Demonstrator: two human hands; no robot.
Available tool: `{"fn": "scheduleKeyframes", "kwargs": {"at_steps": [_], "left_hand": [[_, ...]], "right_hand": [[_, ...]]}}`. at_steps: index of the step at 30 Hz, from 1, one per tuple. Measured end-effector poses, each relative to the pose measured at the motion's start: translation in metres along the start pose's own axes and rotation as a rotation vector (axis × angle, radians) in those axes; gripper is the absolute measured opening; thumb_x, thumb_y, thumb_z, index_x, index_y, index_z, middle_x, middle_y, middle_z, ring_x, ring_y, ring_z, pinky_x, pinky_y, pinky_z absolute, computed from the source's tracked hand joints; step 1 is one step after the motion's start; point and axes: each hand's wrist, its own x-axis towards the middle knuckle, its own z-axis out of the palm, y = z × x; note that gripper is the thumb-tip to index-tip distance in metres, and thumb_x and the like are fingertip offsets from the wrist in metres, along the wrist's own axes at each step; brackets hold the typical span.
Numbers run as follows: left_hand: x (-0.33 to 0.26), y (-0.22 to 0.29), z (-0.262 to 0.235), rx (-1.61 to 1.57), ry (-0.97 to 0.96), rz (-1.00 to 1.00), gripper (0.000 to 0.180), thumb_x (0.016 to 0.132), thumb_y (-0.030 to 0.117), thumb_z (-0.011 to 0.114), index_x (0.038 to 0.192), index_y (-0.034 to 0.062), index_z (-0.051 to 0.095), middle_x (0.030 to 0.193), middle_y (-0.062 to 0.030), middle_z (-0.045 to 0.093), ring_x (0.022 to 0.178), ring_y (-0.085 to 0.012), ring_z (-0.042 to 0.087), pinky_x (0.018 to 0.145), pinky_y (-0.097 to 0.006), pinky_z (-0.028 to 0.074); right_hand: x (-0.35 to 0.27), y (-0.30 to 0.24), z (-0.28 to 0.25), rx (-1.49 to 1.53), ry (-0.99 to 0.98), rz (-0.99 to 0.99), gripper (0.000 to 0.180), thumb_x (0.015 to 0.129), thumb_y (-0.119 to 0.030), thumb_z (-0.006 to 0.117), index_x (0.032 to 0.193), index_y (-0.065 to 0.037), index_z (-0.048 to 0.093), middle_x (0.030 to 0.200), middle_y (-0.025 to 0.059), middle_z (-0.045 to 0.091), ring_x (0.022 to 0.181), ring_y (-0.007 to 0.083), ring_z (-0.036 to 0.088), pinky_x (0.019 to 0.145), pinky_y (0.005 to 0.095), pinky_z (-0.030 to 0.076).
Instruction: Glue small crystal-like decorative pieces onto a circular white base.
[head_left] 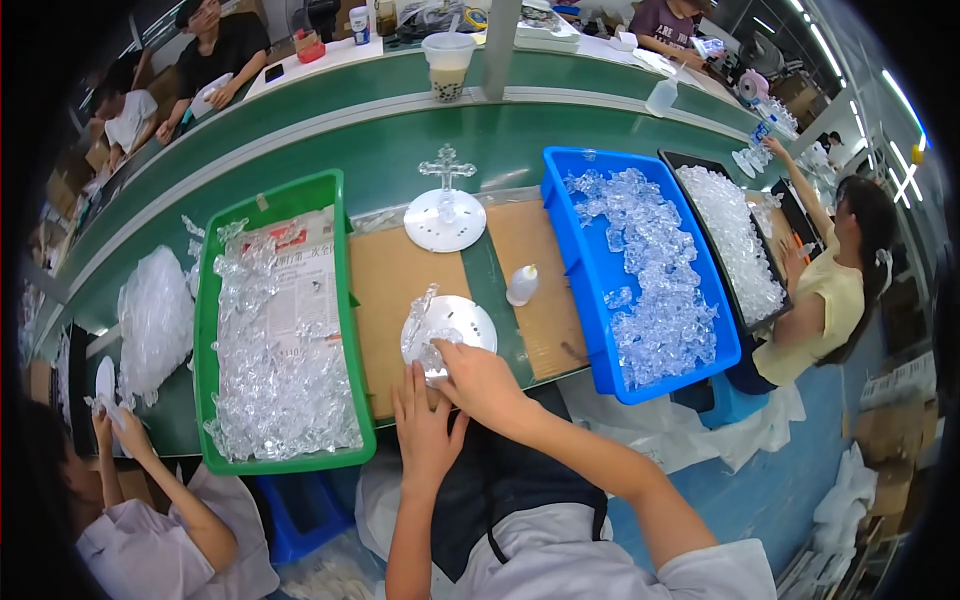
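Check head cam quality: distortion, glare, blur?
Head view: strong fisheye, the green belt bows and corners go black; ceiling lights flare at upper right; clear parts in the blue bin glint and merge; both hands at the disc look sharp.

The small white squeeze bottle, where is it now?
In the head view, the bottle stands on the cardboard mat, right of the white disc under the hands and left of the blue bin.
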Motion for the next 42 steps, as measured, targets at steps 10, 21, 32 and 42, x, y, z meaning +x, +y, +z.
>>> {"fn": "scheduleKeyframes", "kwargs": {"at_steps": [10,21,32,42], "left_hand": [[0.005,0.004,0.004,0.003,0.059,0.003,0.05,0.085,0.025,0.06,0.134,0.0161,0.049,0.145,-0.0268,0.026,0.134,-0.044,0.025,0.107,-0.054,0.022],[-0.012,0.038,-0.019,-0.364,0.268,-0.088,0.031,0.083,0.007,0.06,0.114,0.0037,0.062,0.127,-0.0201,0.051,0.117,-0.0356,0.049,0.099,-0.04,0.038],[-0.009,0.02,-0.011,-0.295,0.454,-0.166,0.02,0.078,0.0,0.065,0.098,0.0022,0.066,0.093,-0.0104,0.061,0.086,-0.0285,0.058,0.076,-0.037,0.046],[0.012,0.012,0.003,-0.258,0.38,-0.142,0.031,0.077,0.001,0.067,0.107,0.0057,0.067,0.086,-0.0095,0.059,0.078,-0.026,0.056,0.07,-0.035,0.045]], "right_hand": [[0.015,0.147,-0.18,-0.523,-0.045,0.021,0.025,0.072,-0.014,0.068,0.097,-0.009,0.068,0.095,0.0127,0.065,0.088,0.0298,0.062,0.077,0.0396,0.05],[-0.016,0.072,-0.185,0.25,0.39,0.272,0.022,0.072,-0.008,0.076,0.086,-0.003,0.061,0.082,0.0027,0.062,0.074,0.0092,0.059,0.058,0.0221,0.048],[-0.017,0.032,-0.021,0.452,0.198,0.435,0.031,0.069,-0.016,0.082,0.076,-0.002,0.055,0.067,0.001,0.056,0.062,0.006,0.052,0.055,0.0206,0.043],[0.02,0.04,-0.032,0.282,-0.119,0.183,0.036,0.067,-0.02,0.081,0.073,0.0,0.052,0.061,0.0073,0.052,0.055,0.013,0.05,0.052,0.0271,0.041]]}}
